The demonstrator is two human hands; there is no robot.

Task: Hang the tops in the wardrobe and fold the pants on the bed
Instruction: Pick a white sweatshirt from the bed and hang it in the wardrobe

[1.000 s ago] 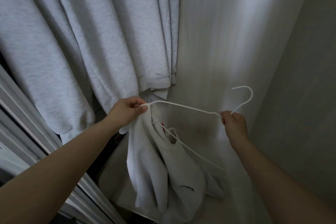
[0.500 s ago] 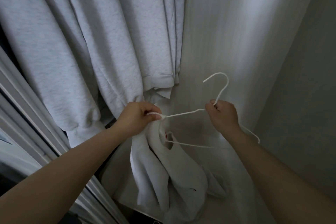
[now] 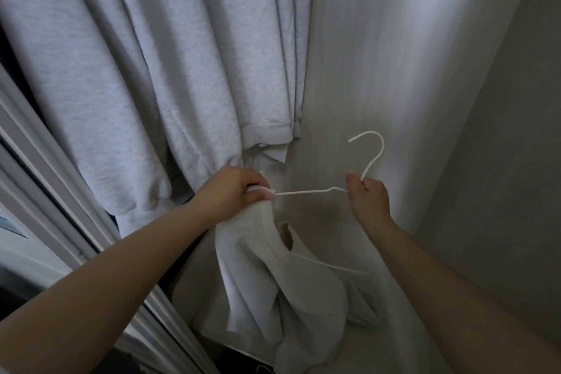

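Note:
A white top hangs bunched below a thin white wire hanger, inside the wardrobe. My left hand grips the top's shoulder together with the hanger's left end. My right hand pinches the hanger at the base of its hook, which points up and left. The hanger's lower bar runs through the top's neck opening and comes out to the right. Most of the top droops toward the wardrobe floor.
Grey sweatshirts hang in the wardrobe at the left and centre, just above my left hand. The pale back panel and the side wall close the space on the right. A sliding door frame runs along the left.
My right hand has shifted left along the hanger and turned it, so the hook now stands more upright. My left hand has closed tighter on the top's shoulder and the hanger end.

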